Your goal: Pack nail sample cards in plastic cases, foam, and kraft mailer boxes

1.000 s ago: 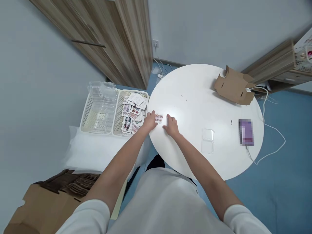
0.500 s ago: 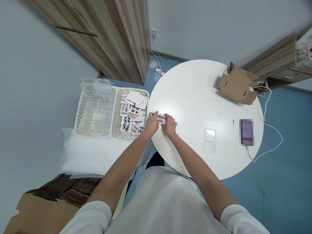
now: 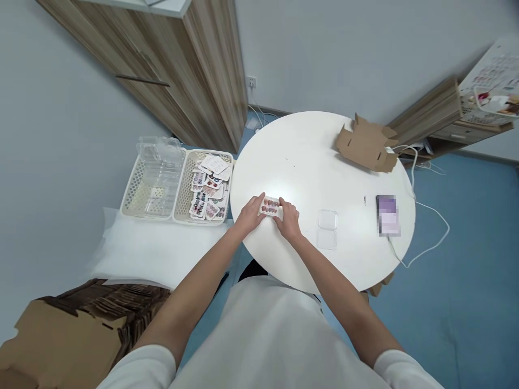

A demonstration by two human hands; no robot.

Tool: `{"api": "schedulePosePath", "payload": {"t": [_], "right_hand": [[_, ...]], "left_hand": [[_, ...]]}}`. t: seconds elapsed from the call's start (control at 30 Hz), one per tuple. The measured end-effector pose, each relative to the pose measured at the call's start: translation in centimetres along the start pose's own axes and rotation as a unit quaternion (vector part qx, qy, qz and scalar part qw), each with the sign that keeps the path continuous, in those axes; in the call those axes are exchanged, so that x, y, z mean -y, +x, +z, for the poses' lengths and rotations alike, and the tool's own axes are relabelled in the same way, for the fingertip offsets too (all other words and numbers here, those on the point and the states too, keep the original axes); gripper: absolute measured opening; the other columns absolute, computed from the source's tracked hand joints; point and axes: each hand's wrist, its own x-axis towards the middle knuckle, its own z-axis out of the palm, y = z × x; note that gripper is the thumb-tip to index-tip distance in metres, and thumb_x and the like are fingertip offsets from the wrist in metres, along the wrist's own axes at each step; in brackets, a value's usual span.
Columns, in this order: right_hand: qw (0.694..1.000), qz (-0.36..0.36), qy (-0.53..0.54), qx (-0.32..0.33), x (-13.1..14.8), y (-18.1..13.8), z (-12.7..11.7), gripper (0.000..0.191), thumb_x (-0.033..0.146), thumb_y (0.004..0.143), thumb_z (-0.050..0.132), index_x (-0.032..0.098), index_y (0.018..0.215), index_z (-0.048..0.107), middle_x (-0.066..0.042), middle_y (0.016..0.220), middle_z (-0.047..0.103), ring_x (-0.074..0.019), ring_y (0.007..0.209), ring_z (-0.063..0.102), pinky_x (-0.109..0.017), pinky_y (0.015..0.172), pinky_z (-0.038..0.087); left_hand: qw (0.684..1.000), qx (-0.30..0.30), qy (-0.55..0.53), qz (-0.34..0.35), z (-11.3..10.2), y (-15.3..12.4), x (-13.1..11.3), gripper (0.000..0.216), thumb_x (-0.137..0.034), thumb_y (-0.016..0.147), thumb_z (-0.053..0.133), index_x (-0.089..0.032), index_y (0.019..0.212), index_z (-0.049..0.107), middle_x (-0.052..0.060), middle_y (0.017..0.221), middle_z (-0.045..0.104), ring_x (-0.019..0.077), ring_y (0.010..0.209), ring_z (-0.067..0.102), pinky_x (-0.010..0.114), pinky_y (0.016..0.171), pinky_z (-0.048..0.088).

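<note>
Between my two hands is a small white card of press-on nails (image 3: pixel 270 206), with rows of pinkish and purple nails facing up. My left hand (image 3: pixel 251 215) grips its left edge between thumb and fingers. On the opposite edge, my right hand (image 3: pixel 288 219) pinches the card the same way. Both hands are over the left part of the round white table (image 3: pixel 308 156). To their right lies an opened clear plastic case (image 3: pixel 327 229), its two halves flat on the tabletop.
Left of the table, one white basket (image 3: pixel 203 220) holds many nail cards (image 3: pixel 211 186); another basket (image 3: pixel 133 183) holds clear plastic cases (image 3: pixel 162 162). A cardboard box (image 3: pixel 365 146) sits at the table's back right. A pixelated purple object (image 3: pixel 388 216) with a white cable (image 3: pixel 430 251) lies near the right edge.
The view has shifted, so the table and baskets appear further left. Both hands have brought the nail card slightly right, further onto the table, and more of its face shows.
</note>
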Motion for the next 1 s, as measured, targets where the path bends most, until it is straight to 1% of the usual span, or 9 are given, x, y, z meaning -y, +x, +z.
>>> {"api": "schedulePosePath", "payload": {"t": [0.13,0.2,0.27,0.4,0.5,0.57,0.67,0.83,1.0], "right_hand": [[1.000,-0.015,0.011,-0.024,-3.6,-3.8,-3.4,0.060,0.023,0.077,0.048,0.023,0.131,0.022,-0.008,0.113,0.048,-0.0250,0.106,0.040,-0.042,0.087,0.033],[1.000,-0.014,0.017,-0.022,-6.0,-5.8,-5.1,0.060,0.024,0.076,0.049,0.024,0.131,0.024,-0.008,0.113,0.048,-0.0247,0.105,0.040,-0.042,0.087,0.034],[1.000,-0.002,0.017,-0.013,-8.5,-7.7,-6.8,0.060,0.026,0.074,0.052,0.025,0.129,0.027,-0.007,0.113,0.047,-0.0247,0.106,0.040,-0.042,0.087,0.034],[0.999,0.035,0.006,0.020,-13.1,-10.6,-9.5,0.061,0.030,0.068,0.059,0.027,0.124,0.035,-0.006,0.116,0.043,-0.0251,0.109,0.038,-0.042,0.089,0.033],[0.997,0.060,0.005,0.050,-15.7,-11.6,-10.5,0.062,0.030,0.066,0.061,0.027,0.123,0.037,-0.006,0.117,0.041,-0.0248,0.110,0.036,-0.040,0.089,0.033],[0.995,0.073,0.003,0.064,-16.8,-11.7,-10.6,0.063,0.029,0.065,0.062,0.027,0.123,0.037,-0.006,0.117,0.040,-0.0247,0.110,0.035,-0.039,0.089,0.033],[0.994,0.077,0.002,0.079,-17.9,-11.4,-10.5,0.064,0.029,0.065,0.061,0.028,0.123,0.035,-0.005,0.117,0.040,-0.0241,0.110,0.035,-0.038,0.089,0.033],[0.993,0.070,-0.022,0.097,-18.5,-10.7,-10.2,0.063,0.030,0.064,0.063,0.028,0.122,0.037,-0.006,0.115,0.041,-0.0241,0.107,0.037,-0.037,0.084,0.034],[0.991,0.067,-0.053,0.102,-18.7,-10.4,-9.8,0.062,0.030,0.064,0.063,0.028,0.121,0.039,-0.007,0.115,0.041,-0.0246,0.104,0.039,-0.036,0.081,0.035]], "left_hand": [[0.999,-0.005,-0.018,0.050,2.6,-1.1,-4.4,0.066,-0.021,0.073,0.056,-0.022,0.130,0.025,0.007,0.109,0.048,0.0199,0.098,0.049,0.033,0.080,0.043],[0.998,0.007,-0.026,0.064,4.4,-1.5,-6.7,0.064,-0.023,0.073,0.057,-0.023,0.129,0.027,0.006,0.109,0.047,0.0198,0.098,0.049,0.033,0.079,0.044],[0.997,0.032,-0.029,0.068,6.4,-1.8,-8.8,0.064,-0.026,0.071,0.059,-0.024,0.128,0.030,0.007,0.109,0.047,0.0198,0.096,0.050,0.032,0.077,0.045],[0.995,0.089,-0.011,0.048,10.4,-1.8,-12.4,0.065,-0.033,0.067,0.064,-0.025,0.125,0.035,0.006,0.109,0.045,0.0190,0.089,0.052,0.031,0.072,0.046],[0.992,0.121,0.014,0.017,12.7,-1.6,-14.2,0.065,-0.036,0.065,0.065,-0.026,0.123,0.037,0.005,0.106,0.045,0.0185,0.086,0.052,0.029,0.068,0.044],[0.990,0.136,0.030,-0.002,13.8,-1.4,-14.9,0.064,-0.036,0.065,0.065,-0.026,0.122,0.038,0.005,0.105,0.046,0.0186,0.086,0.052,0.028,0.067,0.043],[0.989,0.139,0.055,-0.021,14.8,-1.1,-15.4,0.064,-0.036,0.065,0.065,-0.025,0.122,0.038,0.005,0.106,0.046,0.0190,0.087,0.052,0.027,0.064,0.042],[0.985,0.145,0.082,-0.050,15.6,-0.9,-15.1,0.065,-0.036,0.064,0.066,-0.025,0.122,0.037,0.005,0.107,0.046,0.0197,0.089,0.052,0.026,0.062,0.041],[0.983,0.160,0.069,-0.058,16.0,-0.6,-14.6,0.066,-0.035,0.065,0.065,-0.023,0.123,0.036,0.005,0.106,0.046,0.0190,0.089,0.052,0.026,0.065,0.041]]}}
